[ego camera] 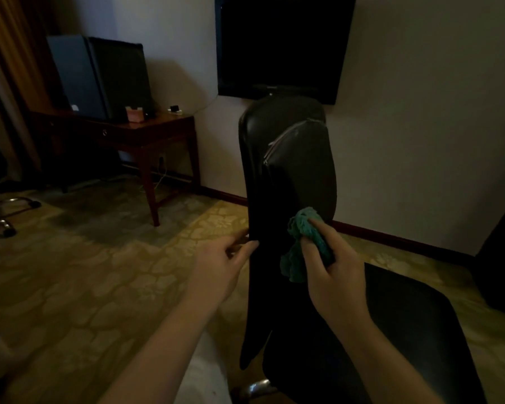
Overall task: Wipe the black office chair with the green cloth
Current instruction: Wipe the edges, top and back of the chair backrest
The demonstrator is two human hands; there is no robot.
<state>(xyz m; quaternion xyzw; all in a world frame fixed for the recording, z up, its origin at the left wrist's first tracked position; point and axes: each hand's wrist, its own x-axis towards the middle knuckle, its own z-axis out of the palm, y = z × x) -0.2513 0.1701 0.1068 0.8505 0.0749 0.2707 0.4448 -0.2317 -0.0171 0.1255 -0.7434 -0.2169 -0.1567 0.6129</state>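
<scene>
The room is dim, and the chair stands out on the carpet, near the wall and below the dark TV, turned so its tall backrest rises side-on to the person and its seat spreads out low on the right. The right hand has the cloth bunched in its curled fingers, with the thumb laid over the top. The wad is pressed against the lower part of the backrest, and a loose tail of it hangs down in front of the knuckles. The left hand is at the near edge of the backrest, just left of the cloth. Its thumb sits on the front of the edge and its forefinger reaches behind, so it looks like a light pinch on the edge, the other fingers loosely bent. Both forearms are bare. Off to the left a wooden desk stands against the wall with a small black fridge and a pink box on top. A curtain hangs at the far left. Below it the wheeled base of a second chair shows at the edge of view.
</scene>
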